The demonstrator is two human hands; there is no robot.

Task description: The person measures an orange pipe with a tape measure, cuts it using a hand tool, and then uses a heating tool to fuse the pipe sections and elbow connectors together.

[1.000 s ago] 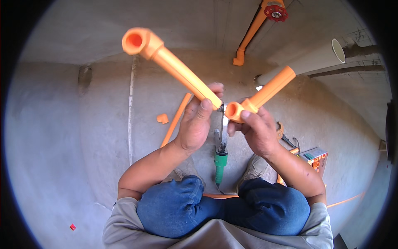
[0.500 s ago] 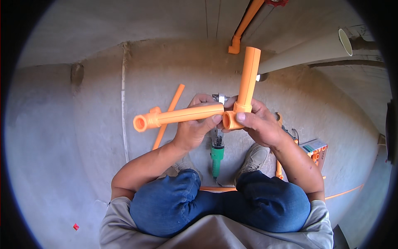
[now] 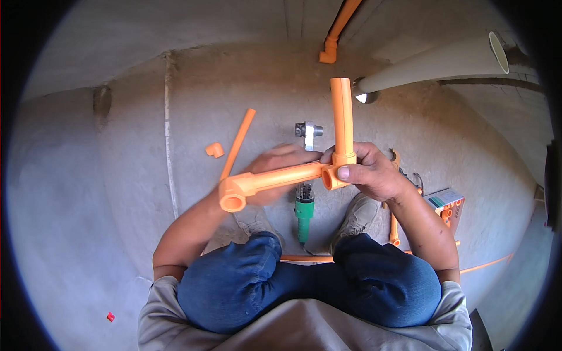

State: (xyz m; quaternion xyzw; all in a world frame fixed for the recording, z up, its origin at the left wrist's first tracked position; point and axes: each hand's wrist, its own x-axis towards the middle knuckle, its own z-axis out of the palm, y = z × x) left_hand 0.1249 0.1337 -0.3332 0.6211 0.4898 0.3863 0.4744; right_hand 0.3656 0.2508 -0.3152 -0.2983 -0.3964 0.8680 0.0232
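Observation:
My right hand [image 3: 376,174] grips an orange tee fitting [image 3: 342,167] with a short pipe [image 3: 341,111] standing up from it. A longer orange pipe [image 3: 287,174] lies crosswise, its right end meeting the tee and an elbow [image 3: 232,198] on its left end, opening toward me. My left hand [image 3: 269,161] is behind that pipe, its fingers blurred and partly hidden, so its grip is unclear. Beneath them lies a green-handled heating tool [image 3: 304,213], its metal head [image 3: 309,134] showing above my hands.
A loose pipe [image 3: 239,140] and elbow [image 3: 214,150] lie left of the tool. At right stand a box of fittings [image 3: 445,199] and orange-handled cutters [image 3: 396,157]. A wide white pipe [image 3: 445,64] and a mounted orange pipe [image 3: 336,29] are at the top.
Both held pieces have come lower. The long pipe has swung from diagonal to nearly crosswise, elbow now nearest me; the short pipe has turned from slanting right to upright in the picture.

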